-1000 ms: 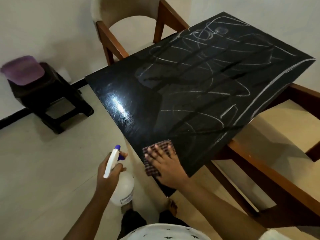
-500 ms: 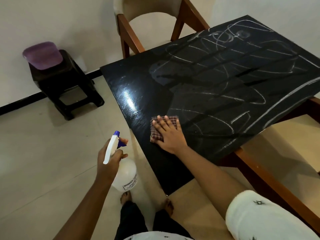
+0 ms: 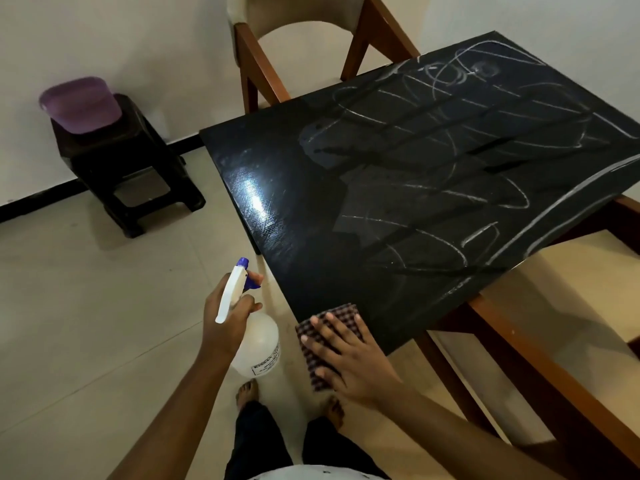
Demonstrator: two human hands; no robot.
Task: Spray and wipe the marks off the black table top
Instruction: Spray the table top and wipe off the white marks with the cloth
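The black table top (image 3: 398, 188) carries white chalk scribbles (image 3: 450, 161) over its middle and far right, with dark wiped streaks through them. Its near-left strip looks bare and glossy. My right hand (image 3: 349, 358) lies flat on a checked cloth (image 3: 323, 327) at the table's near corner, and part of the cloth hangs past the edge. My left hand (image 3: 225, 327) grips a white spray bottle (image 3: 256, 341) with a blue nozzle, held off the table to the left over the floor.
A wooden chair with a cream seat (image 3: 311, 46) stands at the table's far side. A wooden frame (image 3: 540, 348) runs along the right under the table edge. A dark stool (image 3: 128, 168) with a purple basin (image 3: 81, 103) stands by the left wall. My bare feet are on the tiled floor (image 3: 86, 323).
My right hand slid the cloth forward onto the table half a second ago, then pulled it back to the near corner. The spray bottle stayed in my left hand.
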